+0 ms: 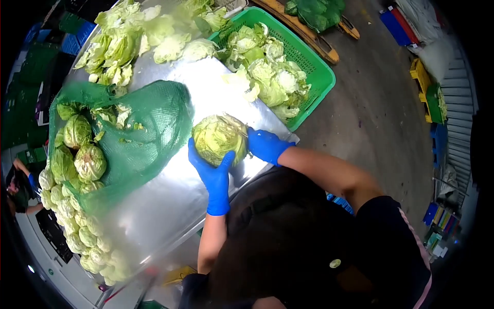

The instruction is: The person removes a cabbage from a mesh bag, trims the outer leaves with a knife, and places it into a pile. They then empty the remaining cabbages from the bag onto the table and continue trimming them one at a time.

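A round green cabbage [218, 135] is held over the metal table top. My left hand [212, 172], in a blue glove, grips it from below and the left, with the thumb spread against its near side. My right hand [265, 146], also gloved in blue, is closed at the cabbage's right side. Whatever is in its fingers, if anything, is hidden. Left of the cabbage lies a green mesh bag [159, 110] with several cabbages [77, 131] in its mouth.
Loose leaves [121, 44] cover the table's far end. A green crate [325, 77] of leaves stands beyond the right edge. Trimmed cabbages [77, 226] line the left edge, and another person [23, 185] is at far left. Shiny metal table [149, 213] lies before me.
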Demonstrator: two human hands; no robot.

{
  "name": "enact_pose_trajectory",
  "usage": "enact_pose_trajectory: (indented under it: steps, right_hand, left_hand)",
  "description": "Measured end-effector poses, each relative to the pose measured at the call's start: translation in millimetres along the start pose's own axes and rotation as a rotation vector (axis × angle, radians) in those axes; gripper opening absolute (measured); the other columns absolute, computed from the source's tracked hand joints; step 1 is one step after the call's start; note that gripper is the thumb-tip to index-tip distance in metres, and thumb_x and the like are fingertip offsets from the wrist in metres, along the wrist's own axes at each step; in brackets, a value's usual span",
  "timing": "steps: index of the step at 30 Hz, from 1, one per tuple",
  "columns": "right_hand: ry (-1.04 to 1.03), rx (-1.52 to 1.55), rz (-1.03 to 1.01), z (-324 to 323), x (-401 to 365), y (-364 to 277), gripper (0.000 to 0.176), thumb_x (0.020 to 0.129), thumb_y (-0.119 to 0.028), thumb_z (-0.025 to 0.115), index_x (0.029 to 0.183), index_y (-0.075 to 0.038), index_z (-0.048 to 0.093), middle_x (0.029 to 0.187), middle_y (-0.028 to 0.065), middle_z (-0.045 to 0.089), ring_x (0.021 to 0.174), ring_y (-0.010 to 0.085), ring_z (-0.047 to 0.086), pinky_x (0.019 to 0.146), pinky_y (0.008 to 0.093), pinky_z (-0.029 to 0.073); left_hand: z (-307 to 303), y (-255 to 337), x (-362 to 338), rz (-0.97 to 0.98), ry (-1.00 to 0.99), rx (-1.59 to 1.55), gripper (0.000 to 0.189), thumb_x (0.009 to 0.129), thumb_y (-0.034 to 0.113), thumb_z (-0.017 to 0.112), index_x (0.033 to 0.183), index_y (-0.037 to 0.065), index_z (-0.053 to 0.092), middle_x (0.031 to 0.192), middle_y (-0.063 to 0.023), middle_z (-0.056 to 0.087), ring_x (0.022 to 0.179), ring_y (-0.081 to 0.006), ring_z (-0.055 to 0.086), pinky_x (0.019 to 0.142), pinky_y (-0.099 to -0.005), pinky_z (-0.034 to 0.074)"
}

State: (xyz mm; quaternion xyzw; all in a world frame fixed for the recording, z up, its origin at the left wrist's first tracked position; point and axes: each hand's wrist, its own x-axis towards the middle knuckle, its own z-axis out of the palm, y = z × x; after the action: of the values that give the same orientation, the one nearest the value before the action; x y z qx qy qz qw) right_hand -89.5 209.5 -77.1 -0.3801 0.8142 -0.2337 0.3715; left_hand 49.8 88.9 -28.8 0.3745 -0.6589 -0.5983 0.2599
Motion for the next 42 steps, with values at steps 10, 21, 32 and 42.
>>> enact_pose_trajectory:
  steps: [10,21,32,42]
  right_hand:
    - [0.087,0.246,-0.189,17,-25,-31,0.054,0.088,-0.019,0.057,0.14,-0.009,0.045,0.086,0.0149,0.07,0.071,0.0325,0.067,0.068,0.0413,0.055]
    - [0.313,0.635,0.307,-51,37,35,0.052,0.091,-0.022,0.059,0.136,-0.001,0.045,0.085,0.015,0.065,0.069,0.0261,0.064,0.064,0.0378,0.053]
    - [0.164,0.451,-0.22,-40,-3,-39,0.061,0.091,-0.036,0.065,0.141,-0.006,0.047,0.12,0.0192,0.064,0.096,0.0258,0.068,0.086,0.0346,0.052]
    - [0.218,0.111,-0.111,-68,42,-26,0.045,0.093,-0.043,0.054,0.116,-0.005,0.061,0.105,0.0215,0.067,0.098,0.0395,0.063,0.086,0.0462,0.05]
  left_hand:
    - [-58,-7,-37,-0.375,0.145,-0.313,0.094,0.075,0.008,0.079,0.149,0.002,0.023,0.143,-0.0161,0.039,0.128,-0.028,0.045,0.105,-0.0397,0.042]
    - [-68,-13,-41,-0.377,0.101,-0.572,0.085,0.066,0.007,0.075,0.143,0.0,0.038,0.133,-0.0152,0.053,0.122,-0.0286,0.052,0.104,-0.039,0.043]
    - [-18,22,3,-0.148,-0.093,0.191,0.109,0.065,0.026,0.088,0.147,-0.005,0.023,0.144,-0.0273,0.036,0.131,-0.035,0.043,0.106,-0.0449,0.04]
    - [-6,29,-6,0.035,-0.106,0.603,0.124,0.051,0.038,0.094,0.145,-0.003,0.024,0.145,-0.0253,0.035,0.134,-0.0412,0.037,0.111,-0.0464,0.033]
